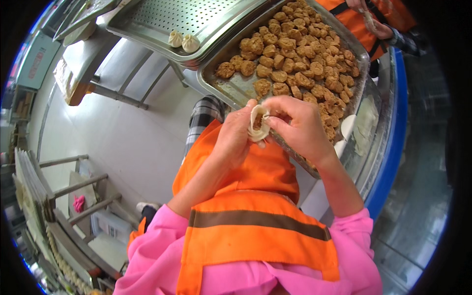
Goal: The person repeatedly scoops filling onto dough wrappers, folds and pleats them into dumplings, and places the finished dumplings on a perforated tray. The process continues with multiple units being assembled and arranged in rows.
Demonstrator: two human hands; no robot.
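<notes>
A partly pleated bun (259, 129) of thin white dough sits between my two hands, its top open and brown filling visible inside. My left hand (234, 134) cups it from the side, with the thumb at its rim. The fingertips of my right hand (300, 123) pinch the dough's edge. Just beyond my hands lies a metal tray (226, 92) heaped with brown lumps of filling (287, 55). Two closed, pleated buns (183, 41) rest at the near corner of a perforated metal tray (169, 18) to the left.
White dough wrappers (348, 126) lie by the filling tray's right edge, near a blue-edged counter (391, 147). Across the filling tray is another person in an orange apron (354, 25). Metal racks (88, 206) stand at lower left. A table corner (79, 81) juts out at upper left.
</notes>
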